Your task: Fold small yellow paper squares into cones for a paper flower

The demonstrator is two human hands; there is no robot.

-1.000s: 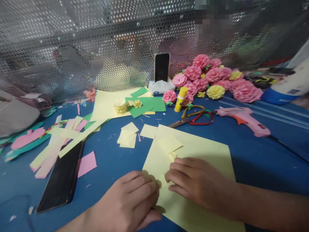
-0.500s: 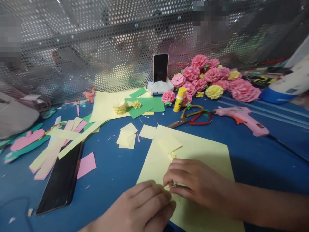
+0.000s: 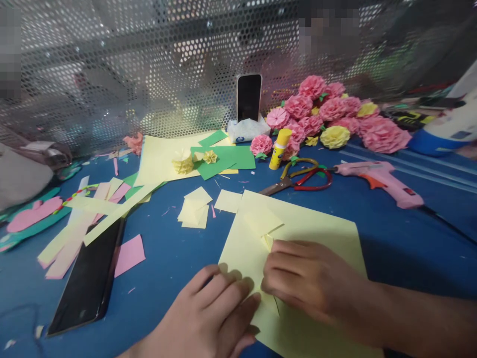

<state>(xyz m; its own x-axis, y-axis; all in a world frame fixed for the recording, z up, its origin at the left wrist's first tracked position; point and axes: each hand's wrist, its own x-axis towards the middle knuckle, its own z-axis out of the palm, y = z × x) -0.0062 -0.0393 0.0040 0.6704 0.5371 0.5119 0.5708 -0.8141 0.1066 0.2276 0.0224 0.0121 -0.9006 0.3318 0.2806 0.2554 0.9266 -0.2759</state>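
Observation:
A large pale yellow sheet (image 3: pixel 335 238) lies at the front of the table, partly under both hands. My right hand (image 3: pixel 313 283) is closed, thumb and fingertips pinching a small pale yellow paper piece (image 3: pixel 270 301) low over the sheet. Curled in from the left, my left hand (image 3: pixel 216 311) has its fingertips on the near side of that same piece; most of the piece is hidden behind my fingers. Just beyond my right knuckles sits a small folded yellow paper (image 3: pixel 267 241), with a pale yellow square (image 3: pixel 261 221) lying behind it.
Scissors (image 3: pixel 298 180), a glue stick (image 3: pixel 280 149) and a pink glue gun (image 3: pixel 383 181) lie beyond the sheet. Pink paper flowers (image 3: pixel 298 109) are heaped at the back. Yellow squares (image 3: pixel 194 209), paper strips (image 3: pixel 108 219) and a black phone (image 3: pixel 84 288) are on the left.
My hands have drawn slightly apart, the right moving right and the left a little left. My right fingers are more tightly curled. The view has shifted slightly.

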